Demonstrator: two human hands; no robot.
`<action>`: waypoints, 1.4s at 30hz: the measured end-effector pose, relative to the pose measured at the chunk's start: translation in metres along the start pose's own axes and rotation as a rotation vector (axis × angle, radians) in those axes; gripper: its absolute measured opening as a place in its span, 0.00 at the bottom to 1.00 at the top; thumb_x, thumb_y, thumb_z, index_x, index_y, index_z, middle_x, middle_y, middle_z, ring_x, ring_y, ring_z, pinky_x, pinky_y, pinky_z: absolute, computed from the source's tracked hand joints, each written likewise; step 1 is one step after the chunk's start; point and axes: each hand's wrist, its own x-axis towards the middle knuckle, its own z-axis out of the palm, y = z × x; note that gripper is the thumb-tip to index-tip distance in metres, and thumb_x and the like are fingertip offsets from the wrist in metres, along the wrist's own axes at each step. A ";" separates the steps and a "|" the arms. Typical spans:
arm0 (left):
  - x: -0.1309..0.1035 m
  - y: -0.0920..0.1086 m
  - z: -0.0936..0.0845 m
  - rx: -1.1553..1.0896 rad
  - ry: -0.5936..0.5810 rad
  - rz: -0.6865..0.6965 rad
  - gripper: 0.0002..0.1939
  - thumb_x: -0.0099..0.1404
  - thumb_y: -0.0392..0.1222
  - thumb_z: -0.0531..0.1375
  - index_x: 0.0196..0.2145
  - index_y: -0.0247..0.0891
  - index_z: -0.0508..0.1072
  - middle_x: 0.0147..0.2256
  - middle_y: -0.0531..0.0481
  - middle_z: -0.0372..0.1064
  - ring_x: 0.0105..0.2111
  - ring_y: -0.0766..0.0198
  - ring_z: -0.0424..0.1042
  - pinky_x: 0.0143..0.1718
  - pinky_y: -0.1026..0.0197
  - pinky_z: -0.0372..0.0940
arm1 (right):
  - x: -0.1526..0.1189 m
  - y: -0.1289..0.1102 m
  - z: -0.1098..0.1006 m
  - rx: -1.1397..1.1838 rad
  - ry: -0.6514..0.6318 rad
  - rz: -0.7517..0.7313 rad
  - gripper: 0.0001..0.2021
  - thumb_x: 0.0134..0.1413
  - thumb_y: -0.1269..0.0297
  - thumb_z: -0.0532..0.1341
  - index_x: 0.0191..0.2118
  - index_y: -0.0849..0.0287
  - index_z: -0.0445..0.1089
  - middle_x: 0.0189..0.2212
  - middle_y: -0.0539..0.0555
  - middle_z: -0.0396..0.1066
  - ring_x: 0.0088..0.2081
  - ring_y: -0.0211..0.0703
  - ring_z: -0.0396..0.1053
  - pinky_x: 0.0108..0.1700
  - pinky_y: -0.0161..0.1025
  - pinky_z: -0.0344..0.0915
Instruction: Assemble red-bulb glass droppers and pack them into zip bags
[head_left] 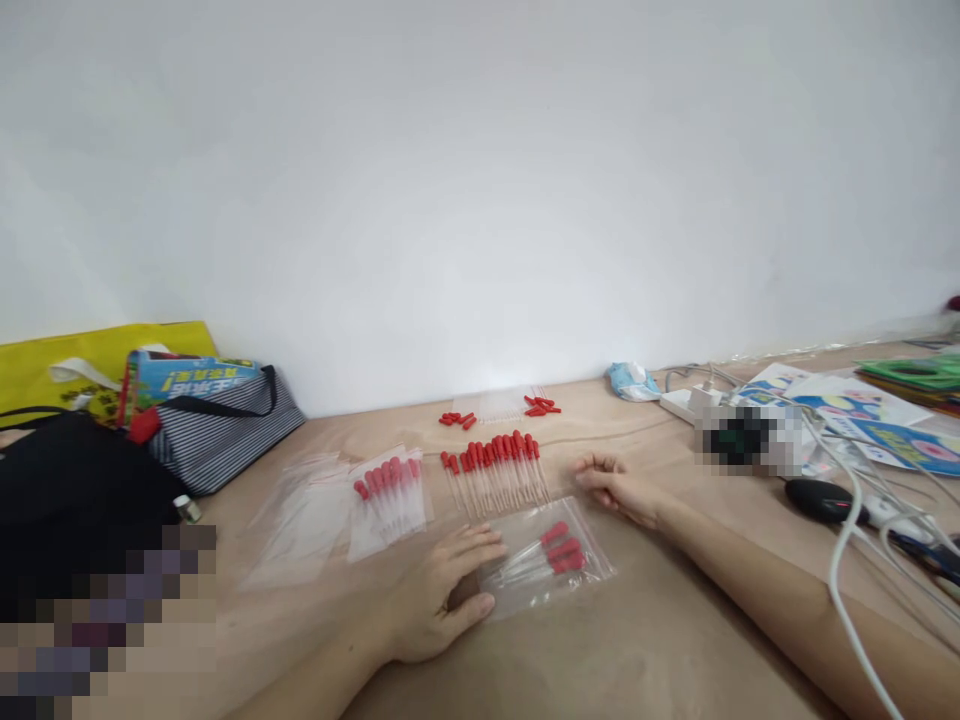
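Note:
My left hand point(439, 595) lies flat on the tan table, its fingers pressing the left edge of a clear zip bag point(546, 567) that holds a few red-capped glass droppers. My right hand point(616, 487) rests loosely curled on the table just right of a row of several loose red-capped droppers point(495, 465); I see nothing in it. A filled bag of droppers point(388, 498) lies to the left, beside empty clear bags point(296, 520). Loose red rubber caps point(459, 419) and more caps point(543, 405) sit near the wall with thin glass tubes between them.
Striped bag point(225, 425), yellow bag point(90, 360) and black bag point(67, 490) crowd the left. On the right lie a white power strip point(686, 402), white cables point(847, 560), a black mouse point(825, 500) and colourful printed sheets point(870, 410). A white wall stands behind.

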 end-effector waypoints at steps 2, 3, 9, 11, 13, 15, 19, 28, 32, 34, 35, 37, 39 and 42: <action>0.000 -0.001 0.000 0.015 -0.009 0.009 0.21 0.62 0.43 0.51 0.53 0.46 0.59 0.56 0.51 0.53 0.57 0.57 0.49 0.56 0.49 0.45 | 0.021 0.003 0.003 -0.050 0.102 -0.015 0.08 0.42 0.63 0.55 0.30 0.61 0.65 0.12 0.43 0.58 0.13 0.30 0.54 0.15 0.28 0.49; 0.001 -0.001 0.000 0.023 -0.018 0.008 0.21 0.62 0.43 0.51 0.53 0.47 0.59 0.56 0.51 0.52 0.57 0.57 0.49 0.56 0.48 0.45 | 0.032 0.005 0.006 -0.075 0.130 -0.021 0.09 0.43 0.63 0.54 0.30 0.62 0.66 0.12 0.44 0.59 0.13 0.31 0.55 0.16 0.30 0.51; 0.001 0.005 -0.002 0.037 -0.024 -0.019 0.20 0.62 0.41 0.51 0.53 0.45 0.60 0.56 0.49 0.52 0.57 0.56 0.48 0.55 0.48 0.49 | 0.081 0.001 0.030 -0.217 0.120 -0.154 0.09 0.44 0.64 0.54 0.23 0.60 0.70 0.25 0.51 0.72 0.32 0.42 0.67 0.35 0.35 0.60; 0.001 0.006 -0.002 0.036 -0.023 -0.025 0.20 0.62 0.42 0.51 0.53 0.45 0.61 0.56 0.49 0.53 0.57 0.56 0.49 0.55 0.48 0.48 | 0.087 0.000 0.034 -0.247 0.095 -0.168 0.10 0.44 0.64 0.55 0.21 0.60 0.70 0.25 0.51 0.72 0.33 0.43 0.67 0.38 0.36 0.60; 0.001 0.006 -0.002 0.037 -0.022 -0.027 0.20 0.62 0.42 0.51 0.52 0.45 0.61 0.56 0.49 0.53 0.56 0.56 0.50 0.55 0.48 0.48 | 0.091 0.002 0.037 -0.259 0.082 -0.163 0.08 0.43 0.65 0.56 0.22 0.59 0.71 0.25 0.51 0.73 0.32 0.43 0.67 0.38 0.36 0.60; 0.001 0.006 -0.002 0.033 -0.017 -0.030 0.20 0.61 0.42 0.51 0.52 0.46 0.61 0.56 0.50 0.53 0.56 0.56 0.50 0.55 0.47 0.48 | 0.092 0.005 0.038 -0.254 0.083 -0.145 0.06 0.42 0.66 0.58 0.23 0.59 0.71 0.25 0.50 0.72 0.31 0.41 0.67 0.37 0.35 0.60; 0.002 0.005 -0.002 0.020 -0.004 -0.017 0.20 0.61 0.42 0.52 0.52 0.46 0.61 0.56 0.50 0.54 0.56 0.56 0.51 0.55 0.48 0.48 | 0.093 0.009 0.036 -0.193 0.119 -0.097 0.04 0.40 0.68 0.59 0.21 0.61 0.68 0.21 0.49 0.70 0.26 0.37 0.65 0.31 0.32 0.60; 0.002 0.006 -0.002 0.019 0.005 -0.015 0.20 0.61 0.42 0.52 0.52 0.45 0.61 0.55 0.49 0.54 0.56 0.56 0.51 0.55 0.48 0.48 | 0.071 0.002 0.027 0.109 0.192 -0.053 0.06 0.44 0.62 0.56 0.28 0.60 0.63 0.14 0.43 0.60 0.13 0.29 0.54 0.14 0.27 0.50; 0.002 0.005 -0.002 0.025 -0.005 -0.008 0.20 0.61 0.42 0.52 0.52 0.45 0.61 0.55 0.49 0.54 0.56 0.56 0.51 0.55 0.48 0.48 | 0.060 0.002 0.020 0.232 0.311 -0.070 0.12 0.46 0.56 0.52 0.33 0.59 0.61 0.16 0.43 0.57 0.15 0.30 0.56 0.15 0.28 0.53; 0.001 0.003 -0.001 0.024 -0.006 -0.006 0.20 0.62 0.42 0.52 0.52 0.45 0.61 0.56 0.49 0.54 0.56 0.56 0.51 0.55 0.48 0.48 | 0.051 0.005 0.015 0.272 0.379 -0.068 0.15 0.46 0.53 0.51 0.35 0.59 0.60 0.16 0.43 0.56 0.15 0.31 0.56 0.14 0.29 0.52; 0.001 0.002 0.000 0.022 -0.004 -0.005 0.20 0.62 0.42 0.52 0.53 0.46 0.61 0.56 0.50 0.54 0.56 0.56 0.50 0.55 0.48 0.47 | 0.045 0.007 0.011 0.285 0.406 -0.066 0.16 0.45 0.51 0.51 0.35 0.58 0.59 0.16 0.42 0.55 0.15 0.31 0.56 0.14 0.29 0.52; 0.001 0.000 0.000 0.016 0.000 -0.002 0.20 0.62 0.42 0.52 0.53 0.46 0.60 0.56 0.50 0.53 0.56 0.56 0.50 0.55 0.48 0.47 | 0.029 0.010 0.004 0.297 0.440 -0.062 0.17 0.44 0.50 0.52 0.35 0.57 0.59 0.16 0.42 0.54 0.14 0.31 0.55 0.13 0.30 0.50; 0.001 -0.001 0.001 0.013 0.001 -0.001 0.20 0.62 0.43 0.52 0.53 0.47 0.60 0.56 0.51 0.53 0.56 0.56 0.50 0.55 0.47 0.47 | 0.013 0.012 -0.004 0.298 0.450 -0.060 0.18 0.43 0.49 0.53 0.35 0.57 0.59 0.15 0.42 0.53 0.14 0.32 0.54 0.12 0.30 0.50; 0.001 -0.002 0.000 0.021 -0.009 -0.008 0.20 0.62 0.43 0.51 0.53 0.47 0.60 0.56 0.51 0.53 0.56 0.55 0.49 0.55 0.47 0.47 | -0.009 0.012 -0.012 0.260 0.454 -0.064 0.17 0.43 0.49 0.54 0.35 0.57 0.60 0.16 0.43 0.54 0.15 0.33 0.55 0.13 0.31 0.52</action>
